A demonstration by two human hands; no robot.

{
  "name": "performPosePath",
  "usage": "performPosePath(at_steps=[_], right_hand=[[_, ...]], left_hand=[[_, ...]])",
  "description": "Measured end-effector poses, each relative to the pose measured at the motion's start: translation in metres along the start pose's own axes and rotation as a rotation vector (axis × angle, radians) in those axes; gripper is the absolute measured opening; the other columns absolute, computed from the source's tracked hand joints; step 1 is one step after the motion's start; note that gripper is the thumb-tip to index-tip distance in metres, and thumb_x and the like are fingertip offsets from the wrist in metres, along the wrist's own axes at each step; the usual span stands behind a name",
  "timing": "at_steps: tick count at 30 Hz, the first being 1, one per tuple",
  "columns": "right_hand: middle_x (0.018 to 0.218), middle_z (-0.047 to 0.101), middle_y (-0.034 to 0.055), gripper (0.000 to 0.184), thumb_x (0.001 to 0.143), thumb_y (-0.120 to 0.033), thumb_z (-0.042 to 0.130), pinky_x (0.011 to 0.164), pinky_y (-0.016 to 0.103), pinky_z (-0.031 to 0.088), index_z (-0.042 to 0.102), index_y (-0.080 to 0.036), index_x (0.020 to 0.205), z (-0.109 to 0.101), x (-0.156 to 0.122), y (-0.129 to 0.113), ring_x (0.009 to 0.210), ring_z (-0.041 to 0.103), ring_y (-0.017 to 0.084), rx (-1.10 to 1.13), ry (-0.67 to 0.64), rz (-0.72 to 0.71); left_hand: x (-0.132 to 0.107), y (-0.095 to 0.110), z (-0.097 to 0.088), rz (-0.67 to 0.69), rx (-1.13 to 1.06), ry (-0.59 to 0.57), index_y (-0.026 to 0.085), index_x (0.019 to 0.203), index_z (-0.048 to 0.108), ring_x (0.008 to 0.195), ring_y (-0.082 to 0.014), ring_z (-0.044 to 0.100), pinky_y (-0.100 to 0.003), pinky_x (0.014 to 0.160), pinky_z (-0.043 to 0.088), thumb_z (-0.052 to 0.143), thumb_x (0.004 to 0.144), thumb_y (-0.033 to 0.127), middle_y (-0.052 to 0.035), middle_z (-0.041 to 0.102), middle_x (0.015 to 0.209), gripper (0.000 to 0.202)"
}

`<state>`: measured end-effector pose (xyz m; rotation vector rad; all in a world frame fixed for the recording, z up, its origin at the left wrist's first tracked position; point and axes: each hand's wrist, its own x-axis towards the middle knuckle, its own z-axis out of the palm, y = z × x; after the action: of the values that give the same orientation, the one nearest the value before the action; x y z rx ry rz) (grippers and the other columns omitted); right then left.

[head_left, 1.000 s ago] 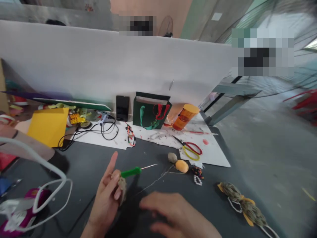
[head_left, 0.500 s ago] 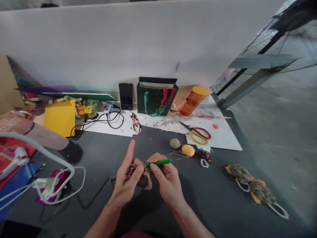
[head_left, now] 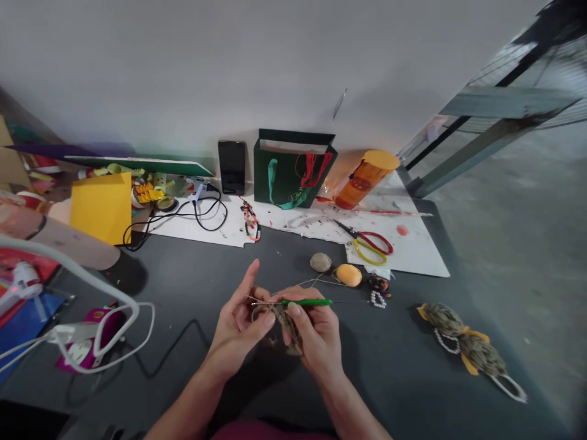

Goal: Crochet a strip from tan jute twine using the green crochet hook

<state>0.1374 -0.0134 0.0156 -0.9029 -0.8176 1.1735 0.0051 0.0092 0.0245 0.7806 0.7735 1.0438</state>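
Observation:
My left hand [head_left: 241,321] pinches a small brown-and-olive crocheted piece [head_left: 280,319] with its forefinger raised. My right hand [head_left: 316,333] grips a green-handled crochet hook [head_left: 306,302] lying level, its metal tip pointing left into the piece. Thin yarn runs from the work toward a grey yarn ball [head_left: 320,262] and an orange one [head_left: 349,275] on the dark table [head_left: 192,269].
Red-and-yellow scissors [head_left: 369,244] lie on white paper [head_left: 413,244]. Behind stand a green gift bag [head_left: 293,168], an orange jar [head_left: 364,178] and a black phone [head_left: 232,166]. A finished braided strand [head_left: 468,348] lies right. White cables [head_left: 92,311] and another person's arm [head_left: 59,235] are left.
The view tilted down toward the table. My right hand came up from the table and took the green hook, which now points left into the piece held by my left hand.

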Motion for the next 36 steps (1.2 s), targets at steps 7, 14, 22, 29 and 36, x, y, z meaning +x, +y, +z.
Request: performPosePath(at_steps=[7, 14, 22, 29, 36], right_hand=[[0.096, 0.078, 0.0053, 0.018, 0.097, -0.016, 0.059, 0.038, 0.018, 0.050, 0.072, -0.026, 0.104, -0.005, 0.001, -0.010, 0.049, 0.065, 0.010, -0.376, -0.118, -0.337], [0.104, 0.081, 0.0065, 0.027, 0.092, -0.009, 0.064, 0.068, 0.032, 0.062, 0.073, -0.028, 0.109, -0.006, -0.004, 0.003, 0.083, 0.078, 0.021, -0.649, -0.061, -0.678], [0.081, 0.074, 0.0032, 0.013, 0.102, -0.026, 0.052, 0.049, 0.024, 0.056, 0.065, -0.023, 0.099, -0.003, -0.010, -0.005, 0.058, 0.069, 0.015, -0.641, 0.149, -0.390], [0.070, 0.069, -0.0013, 0.014, 0.103, -0.036, 0.051, 0.036, 0.023, 0.045, 0.061, -0.027, 0.098, -0.011, -0.010, 0.005, 0.043, 0.060, 0.014, -0.237, 0.119, -0.031], [0.087, 0.077, 0.0041, 0.010, 0.098, -0.028, 0.061, 0.072, 0.032, 0.062, 0.070, -0.025, 0.095, 0.004, -0.006, 0.001, 0.081, 0.076, 0.020, -0.307, 0.036, -0.191]], left_hand=[[0.000, 0.003, 0.008, -0.055, -0.137, 0.110, 0.033, 0.147, 0.051, 0.069, -0.0073, 0.053, -0.017, 0.068, 0.047, 0.088, 0.072, 0.024, 0.0040, 0.063, 0.077, 0.085], [0.001, 0.006, 0.007, -0.242, -0.317, 0.119, 0.022, 0.145, 0.054, 0.063, -0.0063, 0.055, -0.017, 0.063, 0.046, 0.091, 0.066, 0.018, 0.0055, 0.063, 0.067, 0.088], [0.004, 0.008, 0.000, -0.305, -0.334, 0.095, 0.022, 0.136, 0.064, 0.058, -0.0053, 0.051, -0.017, 0.056, 0.040, 0.093, 0.061, 0.018, 0.0068, 0.060, 0.065, 0.080], [0.003, 0.013, -0.004, -0.354, -0.347, 0.010, 0.020, 0.121, 0.075, 0.063, -0.0071, 0.053, -0.019, 0.060, 0.041, 0.092, 0.061, 0.020, 0.0028, 0.061, 0.071, 0.061], [0.000, 0.010, 0.003, -0.227, -0.280, 0.056, 0.028, 0.120, 0.076, 0.070, -0.0078, 0.056, -0.020, 0.071, 0.045, 0.092, 0.064, 0.020, 0.0031, 0.064, 0.075, 0.059]])
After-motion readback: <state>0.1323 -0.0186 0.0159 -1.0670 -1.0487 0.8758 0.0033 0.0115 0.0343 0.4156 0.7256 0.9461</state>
